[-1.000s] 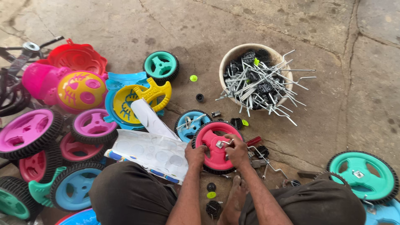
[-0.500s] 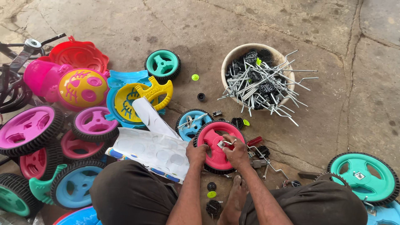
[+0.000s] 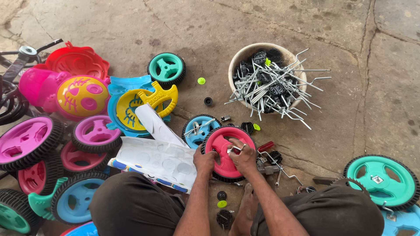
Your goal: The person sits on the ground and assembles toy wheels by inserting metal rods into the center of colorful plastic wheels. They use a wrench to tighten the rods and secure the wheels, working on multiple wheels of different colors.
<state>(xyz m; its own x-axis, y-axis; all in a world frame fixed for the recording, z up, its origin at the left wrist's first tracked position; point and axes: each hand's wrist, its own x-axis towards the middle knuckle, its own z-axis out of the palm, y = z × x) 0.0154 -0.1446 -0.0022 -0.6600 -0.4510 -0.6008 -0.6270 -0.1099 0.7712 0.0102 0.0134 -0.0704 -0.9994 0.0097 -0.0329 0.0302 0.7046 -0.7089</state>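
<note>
**Both hands on a red toy wheel amid scattered parts**

A red plastic wheel (image 3: 224, 150) with a black tyre is held between the two hands, low in the middle of the view and just above the person's knees. The left hand (image 3: 204, 160) is closed on the wheel's left rim, fingers curled over the tyre. The right hand (image 3: 243, 156) is laid on the wheel's face near the hub, and a small bent metal piece (image 3: 235, 149) is pinched in its fingers. The hands are close together but are not seen to touch.

Just behind the red wheel, a smaller blue wheel (image 3: 197, 128) is seen on the concrete floor (image 3: 218, 26), with metal bits lying across it. To the left of the hands, a white sheet of round stickers (image 3: 155, 161) is spread beside the left knee. A red-handled tool (image 3: 265, 146) and some black caps are found just right of the wheel, and a small yellow-green cap (image 3: 222, 204) lies below it, between the legs.

Farther up and to the right, a round beige tub (image 3: 239, 57) is filled with bent metal rods and black parts. A teal wheel (image 3: 166, 68) stands near the top centre, and a larger teal wheel (image 3: 381, 180) lies at the right edge. At the left, pink, magenta and blue wheels are piled together with a yellow face-shaped panel (image 3: 82, 95) and a red panel (image 3: 75, 61).
</note>
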